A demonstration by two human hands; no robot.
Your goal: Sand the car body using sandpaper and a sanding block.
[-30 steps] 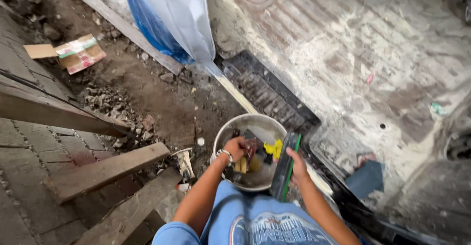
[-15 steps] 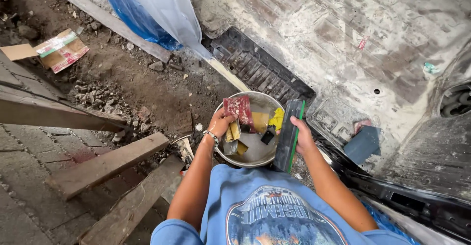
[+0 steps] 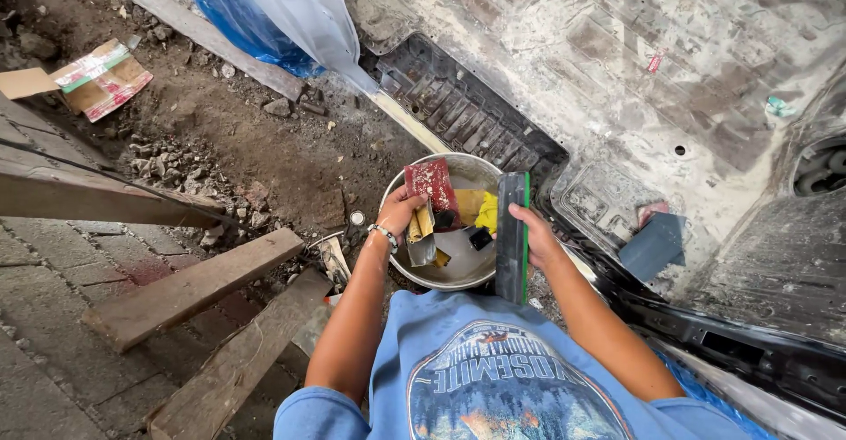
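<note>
Dusty, stripped metal flooring (image 3: 634,61) fills the upper right of what we look down on, with a black ribbed sill panel (image 3: 458,105) at its edge and bare dirt (image 3: 220,131) strewn with rubble to the left. Nearer us on the left lie brick paving (image 3: 53,316) and several rough wooden planks (image 3: 189,286). A blue and clear plastic sheet (image 3: 273,8) hangs in at the top, and a flattened cardboard box (image 3: 92,78) rests on the dirt at far left. Just ahead of our blue shirt sits a round metal bowl (image 3: 441,274), holding yellow pieces and small dark scraps. Our left hand (image 3: 404,212) is closed on a red rectangular pad (image 3: 430,184) and a yellowish tool over the bowl's left rim. Our right hand (image 3: 533,233) grips a long dark sanding block (image 3: 511,237) with a green edge, upright at the bowl's right rim. The two hands are apart, with the bowl between them.
</note>
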